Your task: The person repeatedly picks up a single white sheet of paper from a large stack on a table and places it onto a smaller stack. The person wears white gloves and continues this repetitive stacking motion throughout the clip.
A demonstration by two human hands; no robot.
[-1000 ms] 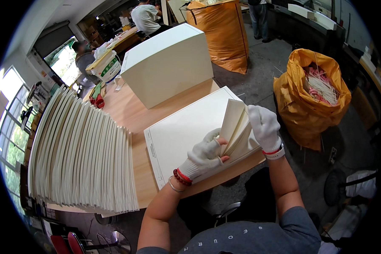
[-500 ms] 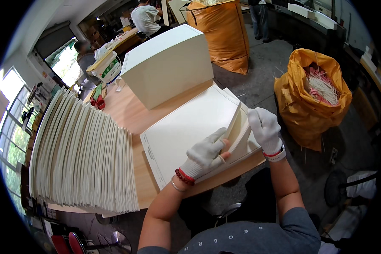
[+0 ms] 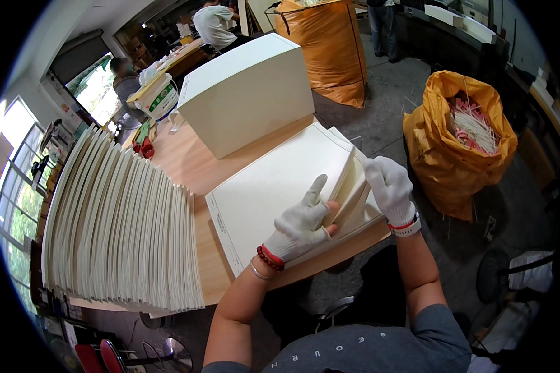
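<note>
A stack of large white paper sheets (image 3: 264, 186) lies at an angle on the wooden table in front of me. My right hand (image 3: 389, 183), in a white knit glove, is closed on the lifted right edge of several sheets (image 3: 350, 189), which bend upward and fan apart. My left hand (image 3: 300, 222), gloved with some fingertips bare, rests on the top sheet. Its index finger stretches up, and the thumb and another fingertip touch the fanned edges. The left fingers are spread apart. Beneath the right fist, the gripped corner is hidden.
A long row of bound white sheets (image 3: 121, 230) stands on the left. Behind the stack rises a tall white block of sheets (image 3: 249, 99). An orange sack (image 3: 442, 168) of paper scraps stands on the floor at right, another sack (image 3: 330, 50) farther back. People are in the background.
My left index finger has lifted off the sheets' edge and now points up and away. The right hand holds the lifted edge in nearly the same place.
</note>
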